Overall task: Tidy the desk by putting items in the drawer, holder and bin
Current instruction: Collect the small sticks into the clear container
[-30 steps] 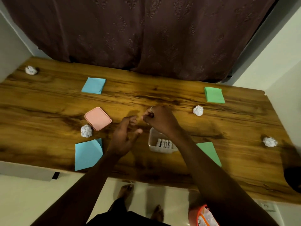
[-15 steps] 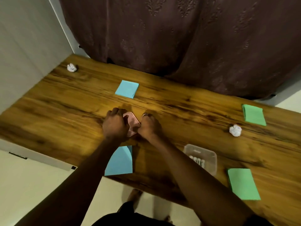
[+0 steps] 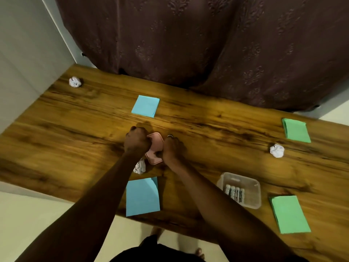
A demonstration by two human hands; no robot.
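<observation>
Gripping pink case [image 3: 155, 142] | left hand [image 3: 136, 141], right hand [image 3: 172, 149] curled on it | long axis near-far (slightly tilted)

A ring [image 3: 170, 136] on the right hand [image 3: 172, 150]; bare forearms [image 3: 105, 186].

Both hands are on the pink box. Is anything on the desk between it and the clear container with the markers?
Nothing visible stands between the pink box and the clear container: the desk is bare there, crossed only by the right hand's own forearm. The crumpled paper ball lies at the box's near-left side, off that line.
</observation>
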